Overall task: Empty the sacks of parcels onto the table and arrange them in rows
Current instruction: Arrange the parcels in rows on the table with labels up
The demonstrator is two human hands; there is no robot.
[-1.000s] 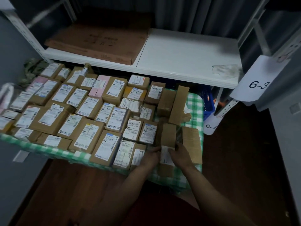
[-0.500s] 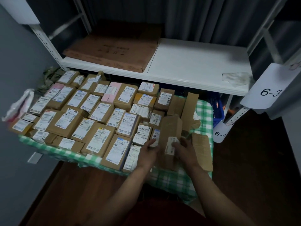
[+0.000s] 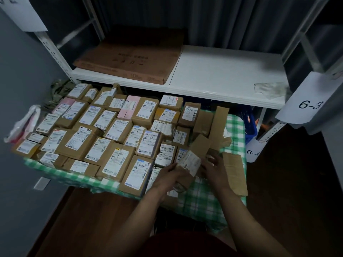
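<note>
One parcel (image 3: 190,161) (long axis pointing away) sat gripped between my left hand (image 3: 169,176), nearer the rows (image 3: 111,130), and right hand (image 3: 213,168).

"6-3" on upper shelf tag (image 3: 309,104), "6-4" on lower tag (image 3: 252,152)

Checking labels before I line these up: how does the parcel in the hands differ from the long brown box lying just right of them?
The held parcel is tilted, gripped by the left hand and right hand; the long box lies flat on the checked cloth. The held parcel shows a white label; the long box shows none. Both are brown cardboard.
</note>
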